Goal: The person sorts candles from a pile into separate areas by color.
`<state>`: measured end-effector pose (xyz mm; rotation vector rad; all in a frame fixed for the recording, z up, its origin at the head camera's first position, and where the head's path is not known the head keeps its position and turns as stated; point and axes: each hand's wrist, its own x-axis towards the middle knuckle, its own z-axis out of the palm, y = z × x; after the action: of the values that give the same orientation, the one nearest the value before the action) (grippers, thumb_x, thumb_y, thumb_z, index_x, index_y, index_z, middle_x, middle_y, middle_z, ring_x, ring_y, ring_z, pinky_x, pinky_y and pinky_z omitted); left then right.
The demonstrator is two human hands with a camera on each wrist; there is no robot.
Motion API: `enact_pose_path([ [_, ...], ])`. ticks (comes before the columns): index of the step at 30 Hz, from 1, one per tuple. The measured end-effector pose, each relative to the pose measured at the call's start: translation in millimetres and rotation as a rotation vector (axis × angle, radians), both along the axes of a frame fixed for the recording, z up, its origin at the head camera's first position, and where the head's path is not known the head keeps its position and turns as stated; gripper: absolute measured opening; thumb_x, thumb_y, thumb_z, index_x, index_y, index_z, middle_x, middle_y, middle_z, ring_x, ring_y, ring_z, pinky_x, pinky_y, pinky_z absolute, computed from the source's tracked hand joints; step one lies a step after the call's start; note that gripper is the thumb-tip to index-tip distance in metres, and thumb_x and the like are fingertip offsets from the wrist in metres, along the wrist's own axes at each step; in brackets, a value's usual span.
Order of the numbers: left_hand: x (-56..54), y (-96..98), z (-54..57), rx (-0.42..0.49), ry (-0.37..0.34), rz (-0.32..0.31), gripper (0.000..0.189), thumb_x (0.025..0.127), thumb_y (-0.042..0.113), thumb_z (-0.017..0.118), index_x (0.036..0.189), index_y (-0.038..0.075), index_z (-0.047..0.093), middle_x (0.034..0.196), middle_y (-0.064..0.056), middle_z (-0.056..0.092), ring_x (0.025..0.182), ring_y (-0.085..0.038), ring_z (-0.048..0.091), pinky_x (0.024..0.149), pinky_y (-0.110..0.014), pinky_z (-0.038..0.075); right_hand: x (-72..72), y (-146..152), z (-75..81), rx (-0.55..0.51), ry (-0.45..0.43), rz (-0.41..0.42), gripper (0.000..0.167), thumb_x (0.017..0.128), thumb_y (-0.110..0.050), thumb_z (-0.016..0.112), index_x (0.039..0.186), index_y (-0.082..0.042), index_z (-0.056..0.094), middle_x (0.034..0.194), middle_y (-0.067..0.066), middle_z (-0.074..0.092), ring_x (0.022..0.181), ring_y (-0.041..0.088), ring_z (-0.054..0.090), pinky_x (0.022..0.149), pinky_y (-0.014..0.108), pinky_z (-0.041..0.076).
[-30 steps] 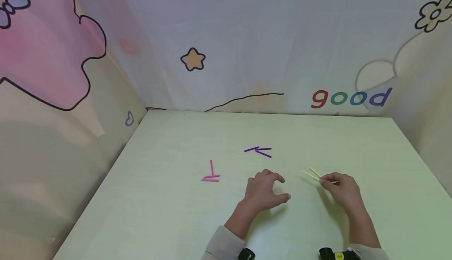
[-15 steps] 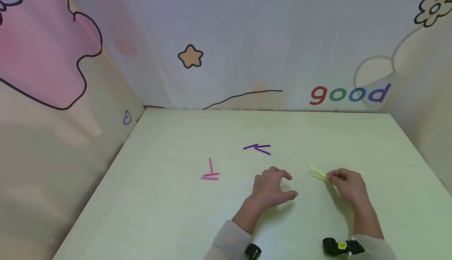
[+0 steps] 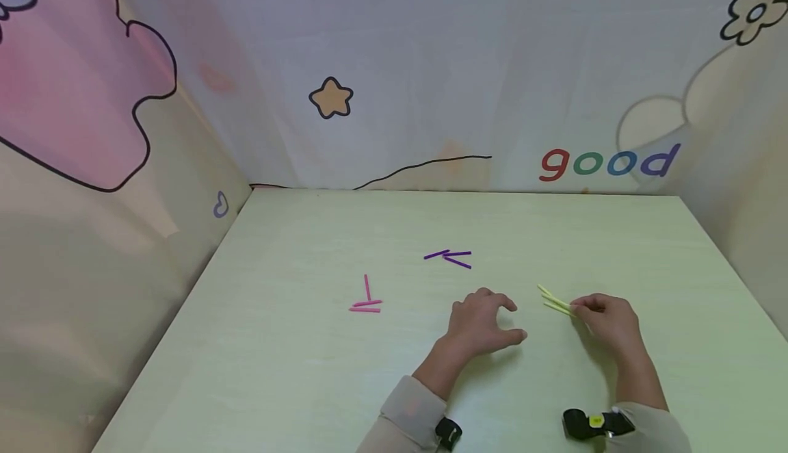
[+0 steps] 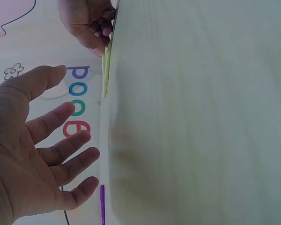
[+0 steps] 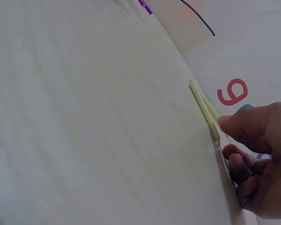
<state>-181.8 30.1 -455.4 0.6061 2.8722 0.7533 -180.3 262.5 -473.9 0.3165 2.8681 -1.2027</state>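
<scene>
In the head view my right hand (image 3: 606,323) pinches thin pale-yellow sticks (image 3: 557,306) between thumb and fingertips. The sticks fan out leftward from the fingers, low over the table; whether some of them rest on it I cannot tell. My thumb (image 5: 232,123) lies at the end of one stick in the right wrist view, with the other fingers curled below. My left hand (image 3: 483,323) hovers to the left of the sticks, thumb and fingers spread apart and holding nothing. The left wrist view shows its palm (image 4: 28,164) with the fingers loosely bent.
Several short sticks lie on the pale green table (image 3: 277,371): purple ones (image 3: 457,254) beyond my left hand and pink ones (image 3: 367,302) to its left. A printed backdrop (image 3: 400,97) rises behind the table's far edge.
My right hand has drawn the yellow sticks a little to the right, and they sit closer together. My left hand has drifted right. The head view has tilted down slightly.
</scene>
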Motion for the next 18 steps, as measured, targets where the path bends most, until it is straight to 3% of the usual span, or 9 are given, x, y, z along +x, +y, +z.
enact_pose_path([
  [18,-3.2,6.7,0.3,-0.025,-0.019,-0.001,0.035,0.077,0.051,0.069,0.106,0.031,0.067,0.107,0.012,0.054,0.096,-0.008,0.05,0.074,-0.029,0.038,0.2,-2.0,2.5,-0.02,-0.049,-0.011,0.027,0.088,-0.017,0.059,0.098,0.008,0.065,0.094,0.02,0.063,0.088,0.034,0.051,0.066,0.036,0.036],
])
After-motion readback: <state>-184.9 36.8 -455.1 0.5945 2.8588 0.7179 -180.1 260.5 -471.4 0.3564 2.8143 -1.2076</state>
